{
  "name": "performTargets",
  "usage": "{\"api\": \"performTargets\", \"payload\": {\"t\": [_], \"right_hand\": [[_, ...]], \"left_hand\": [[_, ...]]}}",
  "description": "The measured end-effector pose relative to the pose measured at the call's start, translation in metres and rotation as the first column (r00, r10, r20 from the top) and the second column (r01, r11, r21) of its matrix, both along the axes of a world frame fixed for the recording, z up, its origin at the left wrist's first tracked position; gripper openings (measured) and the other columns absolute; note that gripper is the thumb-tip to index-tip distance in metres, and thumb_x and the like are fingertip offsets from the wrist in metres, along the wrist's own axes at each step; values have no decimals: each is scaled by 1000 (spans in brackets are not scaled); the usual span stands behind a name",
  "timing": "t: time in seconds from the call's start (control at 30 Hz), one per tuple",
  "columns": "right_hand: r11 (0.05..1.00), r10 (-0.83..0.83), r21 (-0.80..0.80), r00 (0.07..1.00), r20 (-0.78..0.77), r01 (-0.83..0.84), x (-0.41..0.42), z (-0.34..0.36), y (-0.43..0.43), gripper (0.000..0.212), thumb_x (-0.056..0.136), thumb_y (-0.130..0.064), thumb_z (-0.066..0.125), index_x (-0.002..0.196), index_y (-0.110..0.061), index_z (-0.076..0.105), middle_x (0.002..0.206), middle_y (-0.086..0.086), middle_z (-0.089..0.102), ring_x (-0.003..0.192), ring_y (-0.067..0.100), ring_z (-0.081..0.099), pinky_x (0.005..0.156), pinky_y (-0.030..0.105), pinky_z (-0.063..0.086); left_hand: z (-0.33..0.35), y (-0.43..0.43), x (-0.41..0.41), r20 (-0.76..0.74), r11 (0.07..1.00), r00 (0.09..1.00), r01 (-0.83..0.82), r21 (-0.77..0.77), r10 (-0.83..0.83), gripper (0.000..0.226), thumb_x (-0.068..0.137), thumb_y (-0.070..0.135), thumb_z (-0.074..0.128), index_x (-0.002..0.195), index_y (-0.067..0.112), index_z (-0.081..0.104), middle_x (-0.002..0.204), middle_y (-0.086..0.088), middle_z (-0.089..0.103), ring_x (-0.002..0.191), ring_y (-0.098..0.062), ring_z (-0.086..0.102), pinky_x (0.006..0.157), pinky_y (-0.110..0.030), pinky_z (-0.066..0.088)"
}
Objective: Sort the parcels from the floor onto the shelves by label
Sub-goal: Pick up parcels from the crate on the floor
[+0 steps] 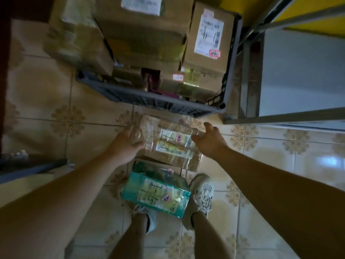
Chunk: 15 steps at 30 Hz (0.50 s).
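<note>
Holding a brown taped parcel (pixel 173 144) at mid-frame, the left hand (pixel 128 141) has its grip clamped on the parcel's left end, thumb on top. The right hand (pixel 207 141) is at the right end, its grip apart, fingers spread and thumb touching the wrapping. The parcel is over the tiled floor (pixel 56 101), just below a grey crate (pixel 149 101) of cardboard boxes (pixel 207 43) in the upper centre. A green parcel (pixel 156 193) sits lower centre between the shoes (pixel 202 193). A metal shelf (pixel 298 116) fills the upper right.
</note>
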State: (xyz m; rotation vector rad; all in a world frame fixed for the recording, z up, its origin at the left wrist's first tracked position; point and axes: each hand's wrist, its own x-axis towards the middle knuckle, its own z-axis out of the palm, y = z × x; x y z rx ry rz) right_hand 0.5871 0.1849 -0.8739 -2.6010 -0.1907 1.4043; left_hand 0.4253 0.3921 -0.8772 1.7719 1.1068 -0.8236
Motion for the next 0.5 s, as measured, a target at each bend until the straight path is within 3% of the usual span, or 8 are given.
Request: {"api": "performTargets", "payload": {"t": [0.1, 0.17, 0.23, 0.3, 0.37, 0.4, 0.5], "right_hand": [[986, -164, 6, 986, -35, 164, -8, -39, -2, 78, 96, -54, 49, 157, -25, 9, 154, 13, 29, 124, 38, 50, 81, 35, 49], [942, -334, 8, 937, -99, 337, -17, -53, -4, 81, 95, -56, 50, 156, -30, 5, 152, 14, 37, 101, 32, 61, 62, 27, 47], [880, -466, 21, 872, -152, 474, -23, -59, -4, 83, 92, -57, 55, 155, -35, 6, 152, 12, 42, 97, 30, 64, 64, 30, 52], [836, -537, 25, 827, -167, 548, -25, -58, -4, 84, 89, -56, 59, 154, -37, 9, 148, 12, 46, 105, 34, 62, 73, 35, 55], [819, -561, 24, 809, -178, 573, -25, -50, -6, 82, 90, -52, 60, 154, -36, 11, 141, 14, 53, 101, 33, 63, 61, 29, 48], [814, -566, 28, 805, -178, 580, -24, -44, -8, 81, 91, -49, 60, 154, -36, 12, 139, 14, 55, 100, 33, 64, 57, 27, 44], [794, -590, 55, 790, -168, 605, -22, -14, -14, 75, 94, -41, 58, 154, -35, 14, 136, 11, 55, 95, 29, 64, 54, 25, 42]], "left_hand": [[-37, -10, -3, -12, 983, 985, -175, -51, 175, 97, 83, 43, 72, 155, 31, 8, 159, -2, 25, 141, -28, 33, 111, -41, 35], [-47, -16, -2, -38, 967, 972, -235, -101, 233, 98, 82, 38, 74, 155, 29, 9, 158, -1, 26, 140, -28, 33, 107, -39, 34], [-51, -19, 1, -36, 951, 959, -285, -119, 283, 96, 83, 33, 74, 155, 25, 10, 158, -2, 26, 139, -27, 34, 103, -37, 36], [-47, -19, 7, -19, 942, 948, -319, -105, 319, 89, 86, 28, 72, 154, 20, 16, 154, -3, 33, 125, -21, 45, 84, -24, 42], [-38, -19, 13, 21, 935, 937, -345, -85, 348, 74, 88, 23, 70, 149, 17, 29, 142, -2, 46, 102, -12, 52, 61, -15, 40], [-34, -17, 14, 48, 929, 929, -363, -76, 367, 69, 87, 22, 70, 146, 16, 34, 136, -2, 52, 97, -11, 55, 57, -14, 40], [-6, -16, 17, 128, 914, 905, -401, -67, 406, 74, 85, 24, 71, 147, 21, 32, 132, 3, 51, 107, -17, 57, 78, -27, 52]]}}
